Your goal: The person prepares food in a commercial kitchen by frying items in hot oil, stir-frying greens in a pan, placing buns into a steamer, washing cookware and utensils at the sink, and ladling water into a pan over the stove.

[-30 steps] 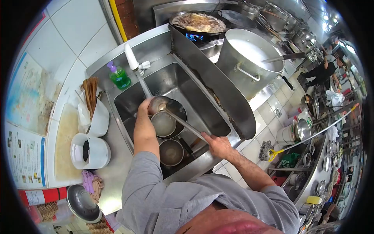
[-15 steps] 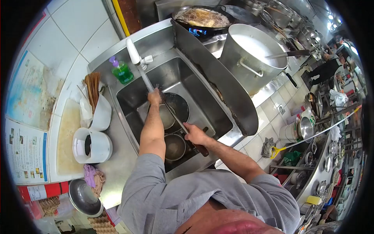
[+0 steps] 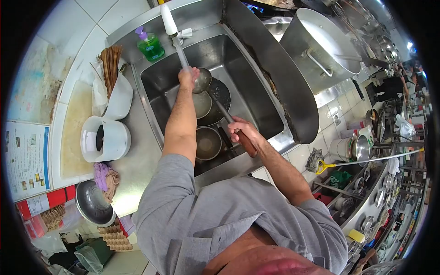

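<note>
A long ladle (image 3: 220, 103) with a round metal bowl and a wooden handle end slants across the sink (image 3: 263, 107). My right hand (image 3: 245, 132) is wrapped around its handle near the wooden end. At the other end, my left hand (image 3: 188, 77) grips the edge of the ladle's bowl, its fingers partly hidden by running water. The stream falls from the white faucet (image 3: 168, 20) over that hand. Below the ladle, a dark round pan (image 3: 222, 98) and a pale round vessel (image 3: 200, 106) lie in the sink. A metal pot (image 3: 208, 143) sits nearer my body.
A green soap bottle (image 3: 150, 46) stands on the sink's back rim. White containers (image 3: 105, 140) line the left counter, beside a purple cloth (image 3: 101, 176). Past the metal splash guard (image 3: 286, 78) on the right stands a large stockpot (image 3: 305, 52). A mop (image 3: 321, 165) lies farther right.
The ladle has turned, so its bowl now shows at my left hand under the water. My right hand has moved slightly right and up along with the handle. The view has shifted downward.
</note>
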Demonstrator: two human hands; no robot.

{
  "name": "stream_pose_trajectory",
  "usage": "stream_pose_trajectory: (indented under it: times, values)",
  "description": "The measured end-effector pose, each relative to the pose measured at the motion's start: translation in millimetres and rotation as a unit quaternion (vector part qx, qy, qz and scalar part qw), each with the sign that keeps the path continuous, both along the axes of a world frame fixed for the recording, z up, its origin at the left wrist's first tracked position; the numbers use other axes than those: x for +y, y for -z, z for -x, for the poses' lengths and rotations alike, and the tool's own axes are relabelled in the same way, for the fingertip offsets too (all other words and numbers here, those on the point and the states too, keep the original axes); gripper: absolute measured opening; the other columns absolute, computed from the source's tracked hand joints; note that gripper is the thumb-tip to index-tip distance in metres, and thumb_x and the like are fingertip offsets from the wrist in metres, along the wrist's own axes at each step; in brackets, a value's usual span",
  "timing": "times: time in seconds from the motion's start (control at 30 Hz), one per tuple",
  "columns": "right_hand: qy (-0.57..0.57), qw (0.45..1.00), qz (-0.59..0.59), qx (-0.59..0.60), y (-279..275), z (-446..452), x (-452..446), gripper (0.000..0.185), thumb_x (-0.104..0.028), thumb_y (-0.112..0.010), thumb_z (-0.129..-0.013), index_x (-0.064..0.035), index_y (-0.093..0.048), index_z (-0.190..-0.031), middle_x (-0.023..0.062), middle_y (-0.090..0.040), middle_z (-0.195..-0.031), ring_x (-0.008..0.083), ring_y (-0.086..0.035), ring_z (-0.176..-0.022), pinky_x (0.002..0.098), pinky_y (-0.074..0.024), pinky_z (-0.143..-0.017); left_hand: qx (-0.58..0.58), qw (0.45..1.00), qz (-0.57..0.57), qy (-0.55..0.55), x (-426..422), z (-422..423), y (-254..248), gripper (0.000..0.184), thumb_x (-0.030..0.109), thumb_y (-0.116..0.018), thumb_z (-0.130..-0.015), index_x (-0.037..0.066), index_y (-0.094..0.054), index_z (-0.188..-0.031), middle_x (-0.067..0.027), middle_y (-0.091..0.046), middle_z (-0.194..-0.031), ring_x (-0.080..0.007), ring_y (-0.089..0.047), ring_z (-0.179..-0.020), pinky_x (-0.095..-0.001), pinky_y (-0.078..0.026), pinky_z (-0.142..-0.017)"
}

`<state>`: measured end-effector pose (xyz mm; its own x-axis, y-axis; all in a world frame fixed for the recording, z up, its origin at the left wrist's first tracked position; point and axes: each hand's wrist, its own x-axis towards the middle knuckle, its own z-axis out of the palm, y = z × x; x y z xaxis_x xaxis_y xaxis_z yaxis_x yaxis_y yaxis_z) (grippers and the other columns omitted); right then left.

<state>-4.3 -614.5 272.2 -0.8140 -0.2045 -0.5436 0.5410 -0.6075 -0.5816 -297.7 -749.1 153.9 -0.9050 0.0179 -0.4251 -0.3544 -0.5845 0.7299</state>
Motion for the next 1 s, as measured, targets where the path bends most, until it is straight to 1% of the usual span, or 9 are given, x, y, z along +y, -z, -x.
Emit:
stream_pose_trajectory:
  times: [0.17, 0.33, 0.4, 0.5, 0.53, 0.6, 0.77, 0.87, 1.0]
  values:
    - [0.017, 0.975, 0.22, -0.023, 23.5, -0.6, -2.4, 0.021, -0.01, -0.052, -0.081, -0.0062, -0.048, -0.101, -0.0002, -0.048, -0.063, 0.0091, -0.041, -0.045, 0.0236, -0.0336, -0.045, 0.051, 0.892, 0.337, 0.296, -15.3, 5.9, -0.9, 0.019, 0.014, -0.045, -0.085, 0.004, -0.053, -0.1, -0.0086, -0.06, -0.084, -0.0215, -0.06, -0.066, -0.0321, -0.052, -0.059]
    - [0.004, 0.992, 0.13, -0.001, 26.4, 12.7, -4.0, 0.017, -0.012, -0.055, -0.079, -0.0051, -0.049, -0.093, -0.0002, -0.048, -0.064, 0.009, -0.042, -0.046, 0.0236, -0.0341, -0.045, 0.102, 0.897, 0.338, 0.266, -27.5, 24.2, -13.7, 0.023, 0.018, -0.05, -0.084, 0.004, -0.053, -0.102, -0.0077, -0.061, -0.086, -0.0189, -0.06, -0.076, -0.0349, -0.051, -0.065]
    - [0.009, 0.996, 0.089, -0.003, 15.4, 24.2, -5.9, 0.015, -0.012, -0.056, -0.078, -0.005, -0.05, -0.089, -0.0001, -0.048, -0.064, 0.0091, -0.043, -0.046, 0.0237, -0.0343, -0.045, 0.113, 0.821, 0.44, 0.346, -25.7, 22.7, -23.2, 0.031, 0.028, -0.057, -0.082, 0.003, -0.057, -0.099, -0.0089, -0.062, -0.08, -0.019, -0.061, -0.067, -0.0331, -0.05, -0.059]
    - [0.015, 0.999, 0.046, 0.01, -14.1, 58.9, -11.3, 0.016, -0.009, -0.055, -0.078, -0.0051, -0.045, -0.09, 0.0004, -0.045, -0.063, 0.0077, -0.042, -0.048, 0.0234, -0.0354, -0.044, 0.351, 0.712, 0.501, 0.345, 3.3, -5.6, 8.3, 0.029, 0.026, -0.046, -0.087, 0.005, -0.058, -0.102, -0.0124, -0.052, -0.119, -0.0271, -0.05, -0.108, -0.0361, -0.036, -0.093]
    - [0.013, 0.999, 0.048, 0.014, -14.3, 69.2, -8.4, 0.016, -0.009, -0.055, -0.078, -0.0051, -0.045, -0.09, 0.0004, -0.045, -0.063, 0.0077, -0.042, -0.048, 0.0234, -0.0354, -0.044, 0.576, 0.557, 0.523, 0.291, 5.4, -18.3, 29.3, 0.024, 0.021, -0.046, -0.083, 0.008, -0.061, -0.097, -0.009, -0.058, -0.109, -0.0268, -0.052, -0.104, -0.0377, -0.038, -0.089]
    - [-0.01, 0.998, 0.065, 0.023, -13.4, 82.4, -1.9, 0.011, -0.009, -0.055, -0.077, -0.0072, -0.045, -0.077, 0.0006, -0.045, -0.063, 0.0077, -0.041, -0.048, 0.0228, -0.0344, -0.044, 0.613, 0.616, 0.456, 0.193, 14.7, -69.8, -2.1, 0.015, 0.018, -0.049, -0.076, 0.012, -0.062, -0.081, -0.0044, -0.063, -0.087, -0.0264, -0.053, -0.099, -0.0383, -0.04, -0.083]
    - [-0.029, 0.991, 0.126, 0.043, 0.8, 68.7, 2.5, 0.006, -0.009, -0.053, -0.075, -0.0086, -0.047, -0.077, -0.0007, -0.045, -0.063, 0.0092, -0.04, -0.048, 0.023, -0.0309, -0.045, 0.624, 0.654, 0.414, 0.11, 24.3, -135.5, -40.6, 0.02, 0.021, -0.048, -0.078, 0.006, -0.06, -0.084, -0.0112, -0.056, -0.092, -0.0304, -0.052, -0.095, -0.0415, -0.037, -0.084]
    - [-0.003, 0.983, 0.181, 0.02, -4.0, 59.3, -12.7, 0.01, -0.01, -0.054, -0.075, -0.0087, -0.046, -0.082, -0.0009, -0.044, -0.063, 0.0092, -0.039, -0.048, 0.0229, -0.0311, -0.047, 0.088, 0.974, 0.209, -0.009, 36.9, -101.2, -13.6, 0.024, 0.018, -0.042, -0.088, 0.003, -0.055, -0.101, -0.0121, -0.057, -0.093, -0.0236, -0.053, -0.092, -0.0357, -0.043, -0.079]
    - [-0.011, 0.993, 0.114, 0.018, -25.5, 55.3, -22.2, 0.014, -0.008, -0.053, -0.076, -0.0078, -0.044, -0.087, -0.0004, -0.045, -0.064, 0.01, -0.04, -0.049, 0.0236, -0.0317, -0.048, -0.057, 0.998, 0.028, 0.029, 27.5, -47.9, -2.7, 0.02, 0.018, -0.038, -0.087, 0.003, -0.051, -0.087, -0.0052, -0.053, -0.067, -0.0171, -0.05, -0.053, -0.0272, -0.043, -0.045]
